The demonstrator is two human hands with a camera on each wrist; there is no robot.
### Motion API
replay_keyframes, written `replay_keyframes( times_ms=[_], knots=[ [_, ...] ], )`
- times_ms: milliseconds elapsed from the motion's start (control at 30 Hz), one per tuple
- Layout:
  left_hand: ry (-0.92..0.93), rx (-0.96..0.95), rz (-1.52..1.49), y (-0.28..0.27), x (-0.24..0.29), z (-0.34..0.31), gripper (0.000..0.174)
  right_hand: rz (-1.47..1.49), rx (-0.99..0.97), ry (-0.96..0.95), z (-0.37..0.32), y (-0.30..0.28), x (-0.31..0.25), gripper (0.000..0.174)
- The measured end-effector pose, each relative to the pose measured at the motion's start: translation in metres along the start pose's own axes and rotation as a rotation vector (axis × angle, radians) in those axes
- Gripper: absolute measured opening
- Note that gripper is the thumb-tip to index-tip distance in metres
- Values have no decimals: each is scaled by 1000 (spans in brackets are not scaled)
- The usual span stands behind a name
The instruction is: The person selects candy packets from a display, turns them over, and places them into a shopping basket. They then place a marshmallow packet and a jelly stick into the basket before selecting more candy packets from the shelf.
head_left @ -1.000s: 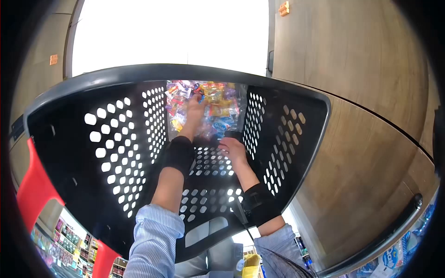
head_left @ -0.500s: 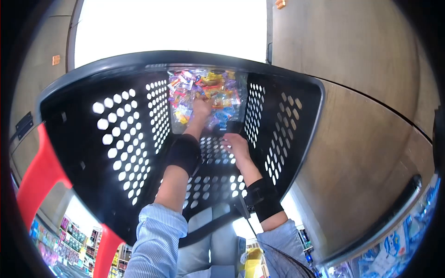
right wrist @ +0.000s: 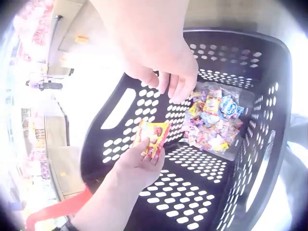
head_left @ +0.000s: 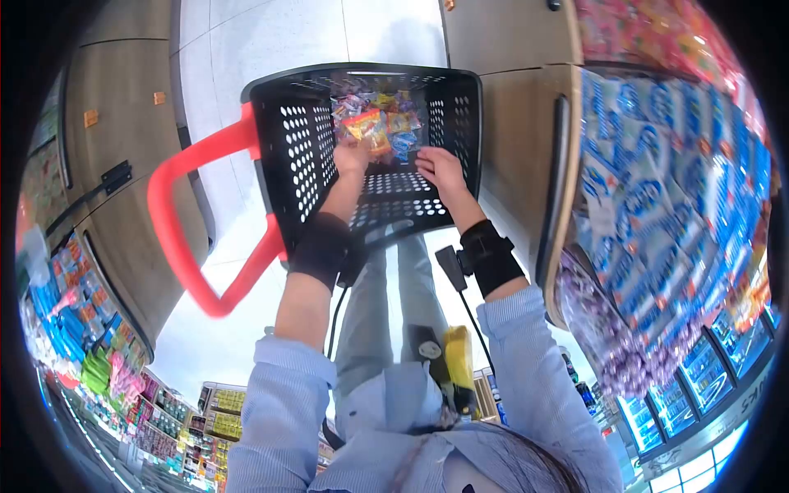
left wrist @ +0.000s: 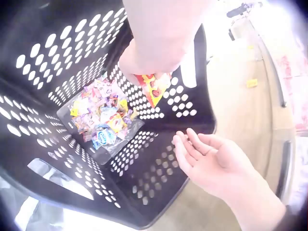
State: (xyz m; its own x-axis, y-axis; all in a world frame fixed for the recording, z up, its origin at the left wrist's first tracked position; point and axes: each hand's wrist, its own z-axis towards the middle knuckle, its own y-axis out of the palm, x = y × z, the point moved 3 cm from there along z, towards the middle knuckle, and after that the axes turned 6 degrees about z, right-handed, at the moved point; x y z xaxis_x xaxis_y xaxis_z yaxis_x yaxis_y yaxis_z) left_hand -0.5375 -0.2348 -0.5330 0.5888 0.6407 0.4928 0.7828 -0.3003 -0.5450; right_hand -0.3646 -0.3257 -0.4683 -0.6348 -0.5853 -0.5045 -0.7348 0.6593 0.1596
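A yellow-and-red candy packet [right wrist: 151,136] is pinched between the thumb and fingers of my left hand [head_left: 352,156], inside the black shopping basket [head_left: 470,115]. My right hand [head_left: 441,171] hovers at the basket's other side, its fingers loosely bent and nothing in them, as the left wrist view shows. Below both hands, a pile of small wrapped candies [left wrist: 102,115] in many colours lies at the basket's far bottom, with clear plastic [right wrist: 233,90] around it. The packet overlaps part of this pile in the head view.
A red handle [head_left: 177,238] sticks out from the basket's left side. On the right, bins of blue-and-white wrapped candies [head_left: 657,197] stand above a wooden cabinet [head_left: 518,148]. More wooden cabinets [head_left: 131,74] line the left. Stocked shelves [head_left: 222,411] are behind me.
My left hand has come up and back from the candy pile with a yellow-and-red packet. The basket appears smaller and farther below the head camera. My right hand stays loose.
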Motion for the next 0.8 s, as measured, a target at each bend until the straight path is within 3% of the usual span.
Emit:
replay_keyframes(
  times_ms=[33, 67, 267, 333, 533, 600, 800],
  knots=[
    [8, 23, -43, -12, 10, -12, 28, 23, -19, -26, -9, 4, -11, 26],
    [-26, -46, -275, -25, 27, -32, 29, 55, -71, -73, -21, 9, -23, 28],
    [177, -219, -517, -90, 93, -102, 21, -194, -177, -217, -100, 47, -101, 36],
    [249, -288, -487, -120, 124, -152, 22, -249, -221, -292, -129, 59, -115, 40],
    [427, -415, -442, -184, 165, -259, 24, -219, -353, -607, -229, 72, -152, 31],
    [535, -441, -419, -198, 164, -284, 24, -209, -350, -577, -268, 71, -158, 27],
    [626, -501, -321, -239, 165, -356, 24, -246, -399, -597, -346, 54, -152, 19]
  ],
)
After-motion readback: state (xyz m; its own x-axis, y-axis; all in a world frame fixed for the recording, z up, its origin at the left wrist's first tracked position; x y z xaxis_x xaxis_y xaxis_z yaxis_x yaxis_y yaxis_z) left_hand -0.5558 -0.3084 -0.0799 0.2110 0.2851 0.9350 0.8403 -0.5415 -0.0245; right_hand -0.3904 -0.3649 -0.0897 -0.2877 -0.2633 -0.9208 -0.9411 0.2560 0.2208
